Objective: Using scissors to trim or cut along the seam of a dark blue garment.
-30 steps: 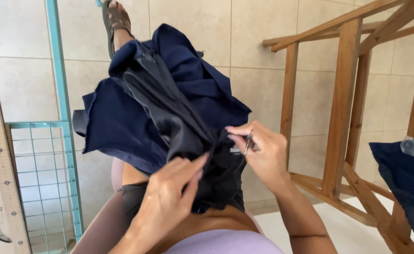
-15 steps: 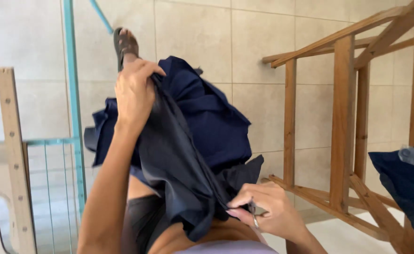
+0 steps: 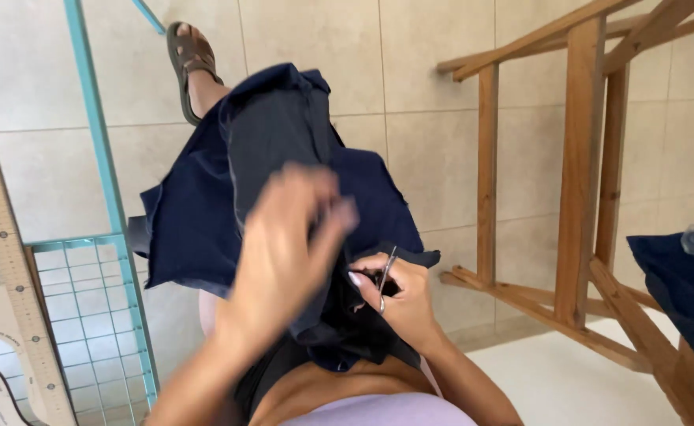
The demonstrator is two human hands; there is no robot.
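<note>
Left hand: I see my left hand blurred above the navy garment, fingers loosely spread; I cannot tell whether it grips the cloth.
Right hand: my right hand has its fingers curled closed around small scissors, blades just beside the fabric's edge.
Garment: draped over my lap and raised leg.
Surroundings: sandal on tiled floor, wooden frame to my right, teal wire rack and wooden ruler on my left.

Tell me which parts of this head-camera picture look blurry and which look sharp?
Head view: the left hand is smeared by motion blur; the right hand, small scissors, navy fabric and wooden frame stay fairly sharp; soft, even daylight.
</note>
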